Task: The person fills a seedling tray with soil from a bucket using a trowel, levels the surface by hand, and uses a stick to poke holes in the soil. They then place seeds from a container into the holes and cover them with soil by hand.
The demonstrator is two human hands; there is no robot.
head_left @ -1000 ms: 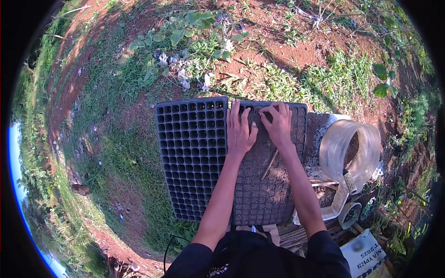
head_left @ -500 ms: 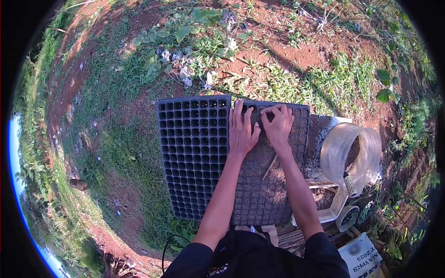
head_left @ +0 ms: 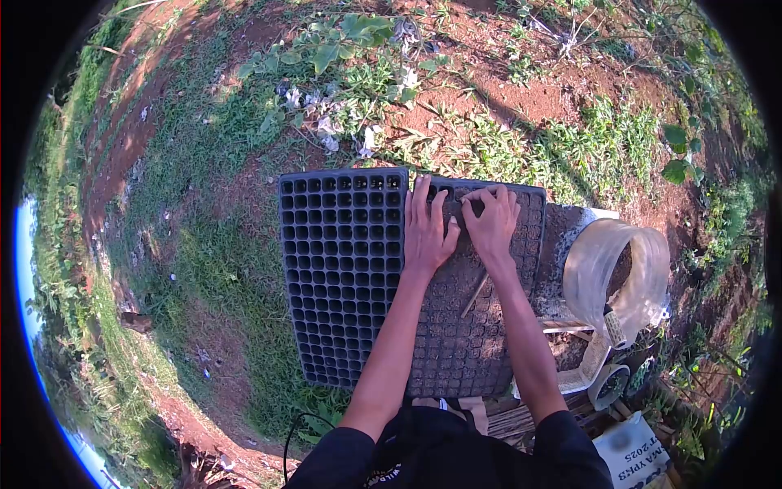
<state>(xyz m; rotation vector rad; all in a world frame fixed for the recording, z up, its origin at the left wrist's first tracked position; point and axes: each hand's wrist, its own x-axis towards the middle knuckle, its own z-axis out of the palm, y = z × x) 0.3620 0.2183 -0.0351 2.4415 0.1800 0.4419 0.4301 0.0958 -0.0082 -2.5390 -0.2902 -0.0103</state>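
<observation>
Two black seedling trays lie side by side in front of me. The right seedling tray (head_left: 460,359) has brown soil in its cells, and the left seedling tray (head_left: 342,269) shows dark, hollow cells. My left hand (head_left: 425,235) rests with fingers stretched over the upper left part of the soil-filled tray, beside the seam between the trays. Close by, my right hand (head_left: 494,228) has thumb and index finger pinched at the tray's upper rows; whatever is between the fingertips is too small to make out. A thin stick (head_left: 474,295) lies on the soil between my forearms.
On the right stands a roll of clear plastic (head_left: 582,269) with a small labelled container (head_left: 615,328) against it. Below are a pale wooden frame (head_left: 588,367), a round tub (head_left: 609,386) and a printed sign (head_left: 631,452). Grass and red soil (head_left: 481,73) surround the trays.
Both hands stay at nearly the same spots on the soil-filled tray. The view has shifted very slightly; the right fingers remain pinched.
</observation>
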